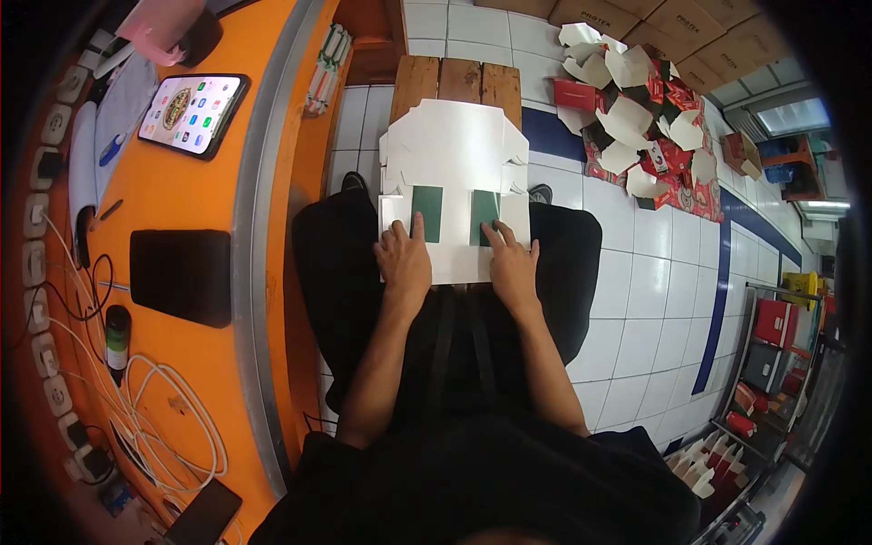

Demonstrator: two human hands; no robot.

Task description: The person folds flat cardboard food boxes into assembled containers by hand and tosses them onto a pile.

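Note:
A flat white cardboard sheet (pixel 454 150) with cut flaps and creases lies on a wooden bench (pixel 459 77) between the knees. Two dark green rectangles are on it, a left one (pixel 428 216) and a right one (pixel 486 207). My left hand (pixel 403 259) rests palm down on the sheet's lower left, its fingers spread and one fingertip at the left rectangle's edge. On the lower right lies my right hand (pixel 514 266), fingers apart, with fingertips on the right rectangle. Neither hand grasps anything.
Left, an orange table (pixel 195 350) holds a lit phone (pixel 193 113), a black tablet-like object (pixel 181 277), a small bottle (pixel 117 336) and white cables. Folded red-and-white boxes (pixel 627 118) are piled on the floor at right, before brown cartons (pixel 677 27). A rack (pixel 754 350) stands far right.

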